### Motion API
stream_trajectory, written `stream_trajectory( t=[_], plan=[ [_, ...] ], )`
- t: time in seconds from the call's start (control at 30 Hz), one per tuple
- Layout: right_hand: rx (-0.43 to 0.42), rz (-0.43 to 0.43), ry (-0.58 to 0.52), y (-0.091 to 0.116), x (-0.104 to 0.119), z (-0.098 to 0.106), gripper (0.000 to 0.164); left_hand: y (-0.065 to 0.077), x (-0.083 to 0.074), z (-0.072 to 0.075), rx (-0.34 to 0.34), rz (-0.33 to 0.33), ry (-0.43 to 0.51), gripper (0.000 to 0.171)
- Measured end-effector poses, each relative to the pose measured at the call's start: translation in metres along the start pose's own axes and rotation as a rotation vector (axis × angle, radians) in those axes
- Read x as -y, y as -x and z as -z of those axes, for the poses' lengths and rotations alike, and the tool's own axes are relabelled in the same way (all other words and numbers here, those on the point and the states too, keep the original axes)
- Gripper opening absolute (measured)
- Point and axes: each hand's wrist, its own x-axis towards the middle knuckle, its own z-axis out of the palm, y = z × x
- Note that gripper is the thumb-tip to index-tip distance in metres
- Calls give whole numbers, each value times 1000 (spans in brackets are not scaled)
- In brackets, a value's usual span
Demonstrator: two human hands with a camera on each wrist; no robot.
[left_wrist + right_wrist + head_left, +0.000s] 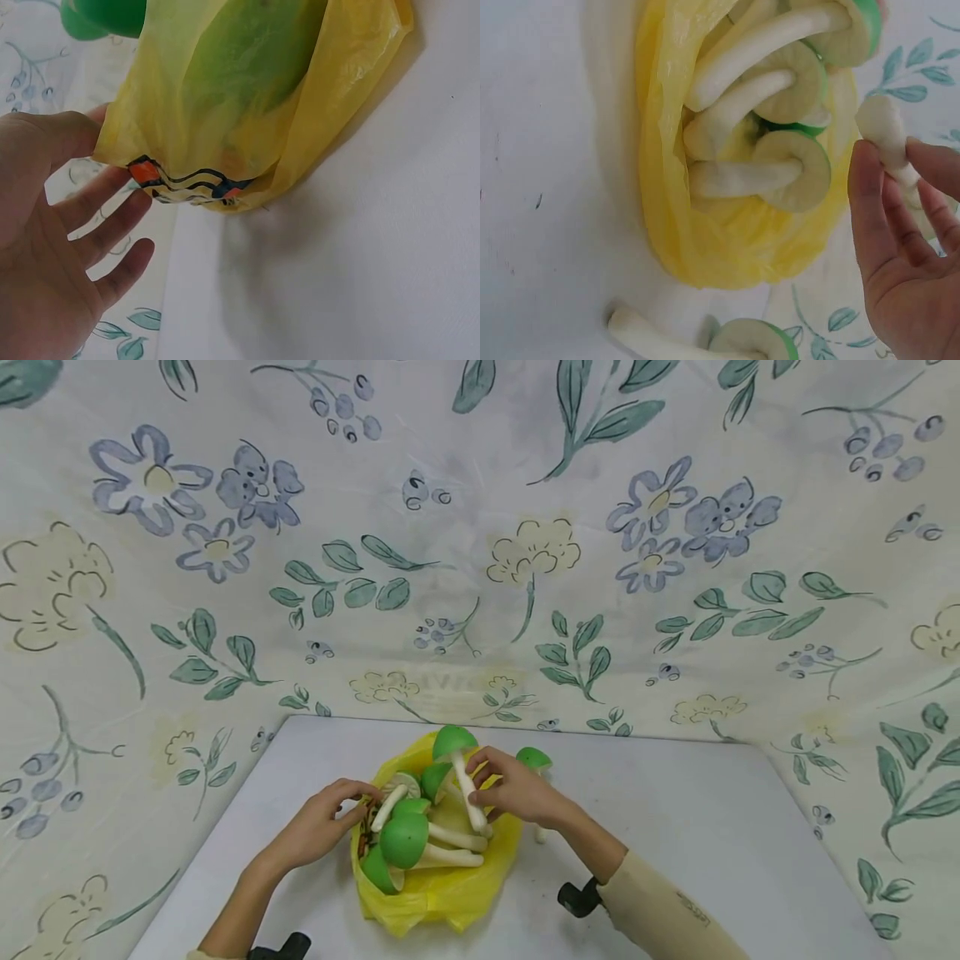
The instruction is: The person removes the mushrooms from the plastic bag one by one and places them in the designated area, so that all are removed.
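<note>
A yellow plastic bag (431, 906) stands with its mouth spread, holding several toy mushrooms with green caps (405, 841) and white stems (453, 857). At the bag's left rim, my left hand (322, 822) pinches the plastic between thumb and finger, other fingers spread in the left wrist view. My right hand (521, 789) pinches one mushroom by its white stem (883, 124), above the right side of the bag, green cap (452, 742) pointing up and away. Just right of the bag, another mushroom (533, 757) lies on the table, partly hidden behind my right hand.
The white table (660, 827) carries the bag near its middle. Behind and at the sides hangs a floral-patterned cloth (480, 610). Dark wrist-worn devices (577, 900) show at both forearms. Orange and black print (146, 171) marks the bag's left side.
</note>
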Motion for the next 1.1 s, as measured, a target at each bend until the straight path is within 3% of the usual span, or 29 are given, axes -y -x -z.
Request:
stream_trajectory(
  t=[0.4,0.73,1.1],
  plan=[
    [-32,36,-11,16,2,29,35,-2,1,1,-3,-11,1,24],
    [-136,46,28,27,-3,53,31,-3,-3,1,-4,-35,5,24],
    [-257,1,33,41,-26,83,35,-4,0,1,9,-30,18,24]
  ],
)
